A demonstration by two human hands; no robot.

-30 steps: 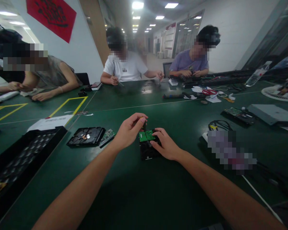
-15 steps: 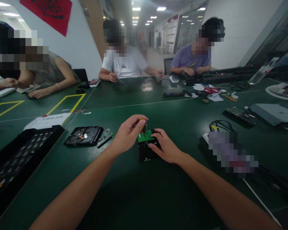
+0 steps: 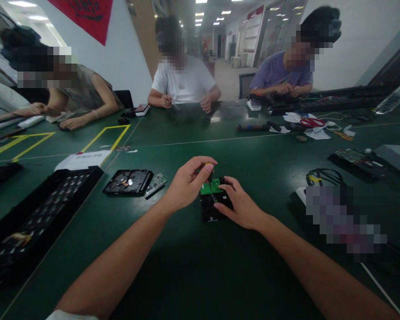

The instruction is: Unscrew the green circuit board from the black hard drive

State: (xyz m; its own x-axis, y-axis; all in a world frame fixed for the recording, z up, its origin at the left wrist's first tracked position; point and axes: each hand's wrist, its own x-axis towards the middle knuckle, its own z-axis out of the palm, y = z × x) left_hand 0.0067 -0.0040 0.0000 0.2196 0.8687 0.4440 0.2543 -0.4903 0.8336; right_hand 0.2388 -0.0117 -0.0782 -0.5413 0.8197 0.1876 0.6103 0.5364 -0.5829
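Flat on the green table (image 3: 173, 271) lies a black hard drive (image 3: 207, 210) with a green circuit board (image 3: 206, 190) across its far part. My left hand (image 3: 186, 186) is closed in a pinch round a small screwdriver (image 3: 210, 166), its yellow top showing between thumb and fingers. The tool stands roughly upright over the board; its tip is too small to make out. My right hand (image 3: 245, 205) grips the drive at its right side, thumb on the near part and fingers by the board.
Left of my hands lie another hard drive (image 3: 128, 182) and a loose circuit board (image 3: 156, 185). A long black tray (image 3: 70, 195) stands further left. To the right are a coiled black cable (image 3: 325, 175) and another drive (image 3: 356, 162). Several people sit across the table.
The whole view has swung left, so things appear further right. Both my hands keep their holds on the screwdriver and the hard drive.
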